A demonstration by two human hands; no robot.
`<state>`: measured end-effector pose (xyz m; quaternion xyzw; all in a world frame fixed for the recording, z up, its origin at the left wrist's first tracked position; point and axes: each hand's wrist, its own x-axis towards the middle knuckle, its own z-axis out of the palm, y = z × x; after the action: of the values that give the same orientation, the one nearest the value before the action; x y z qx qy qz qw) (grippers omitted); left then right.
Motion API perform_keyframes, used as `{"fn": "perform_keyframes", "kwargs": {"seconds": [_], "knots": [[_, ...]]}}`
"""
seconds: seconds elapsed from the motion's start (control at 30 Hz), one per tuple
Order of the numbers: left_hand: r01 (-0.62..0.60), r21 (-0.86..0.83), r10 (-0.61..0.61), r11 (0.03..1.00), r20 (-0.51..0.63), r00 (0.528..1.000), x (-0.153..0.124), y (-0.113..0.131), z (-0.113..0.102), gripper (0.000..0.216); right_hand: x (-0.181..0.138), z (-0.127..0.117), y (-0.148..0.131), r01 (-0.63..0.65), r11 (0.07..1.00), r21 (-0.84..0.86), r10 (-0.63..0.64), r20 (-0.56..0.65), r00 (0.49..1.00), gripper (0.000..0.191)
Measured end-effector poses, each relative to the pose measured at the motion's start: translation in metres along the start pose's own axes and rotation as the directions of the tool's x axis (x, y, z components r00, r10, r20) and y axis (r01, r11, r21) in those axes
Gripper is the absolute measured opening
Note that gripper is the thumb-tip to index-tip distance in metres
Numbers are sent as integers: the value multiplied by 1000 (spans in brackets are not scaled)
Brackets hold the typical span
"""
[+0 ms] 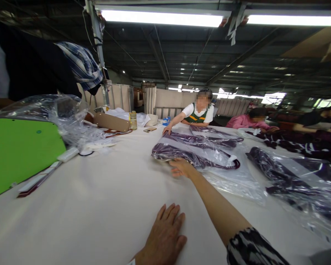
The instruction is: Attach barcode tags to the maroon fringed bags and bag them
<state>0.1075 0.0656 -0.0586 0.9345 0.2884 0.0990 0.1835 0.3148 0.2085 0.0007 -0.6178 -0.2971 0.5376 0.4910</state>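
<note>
My left hand [165, 235] lies flat on the white table [105, 191], fingers stretched out, holding nothing. My right arm reaches forward; my right hand [182, 168] rests, fingers extended, against the near edge of a clear plastic bag holding a dark purple garment [193, 152]. A person in a white and green top across the table has a hand [167, 129] on the far end of the same pile of bagged garments.
More bagged dark garments [287, 176] lie to the right. A green board [19, 151] and crumpled clear plastic [66, 117] sit at left. A tan bag [111, 122], bottle [133, 120] and phone [149, 129] stand further back. Other people sit at right.
</note>
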Motion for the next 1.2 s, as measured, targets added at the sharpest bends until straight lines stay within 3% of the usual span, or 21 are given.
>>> {"fn": "perform_keyframes", "kwargs": {"seconds": [0.17, 0.33, 0.47, 0.6, 0.7, 0.8, 0.87, 0.97, 1.2], "knots": [[0, 1, 0, 1000, -12, 1000, 1, -1, 1, 53, -3, 7, -14, 70, 987, -146, -65, 38, 997, 15], [-18, 29, 19, 999, -36, 999, 0, -3, 5, 53, -15, -7, -21, 143, 934, -329, -145, 16, 989, 10], [-42, 42, 45, 998, -80, 996, -1, -5, 10, 53, -41, -39, 1, 226, 826, -516, -311, -83, 947, 3], [-43, 36, 46, 998, -82, 996, -2, -4, 9, 52, -66, -89, 30, 280, 677, -681, -519, -171, 838, 23], [-43, 26, 45, 999, -77, 996, -2, -4, 10, 52, -71, -125, 60, 176, 421, -890, -627, -145, 765, 43], [-50, 30, 53, 998, -92, 994, -2, -6, 13, 52, -66, -146, 94, -38, 234, -972, -584, -172, 793, 52], [-57, 37, 60, 998, -100, 993, -2, -8, 15, 52, -63, -150, 111, -115, 180, -977, -560, -198, 804, 53], [-56, 49, 61, 997, -107, 992, -1, -9, 16, 52, -61, -148, 121, -132, 121, -984, -576, -178, 798, 52], [-55, 62, 61, 997, -99, 993, 0, -8, 14, 51, -61, -149, 118, -126, 114, -986, -597, -169, 784, 48]]}}
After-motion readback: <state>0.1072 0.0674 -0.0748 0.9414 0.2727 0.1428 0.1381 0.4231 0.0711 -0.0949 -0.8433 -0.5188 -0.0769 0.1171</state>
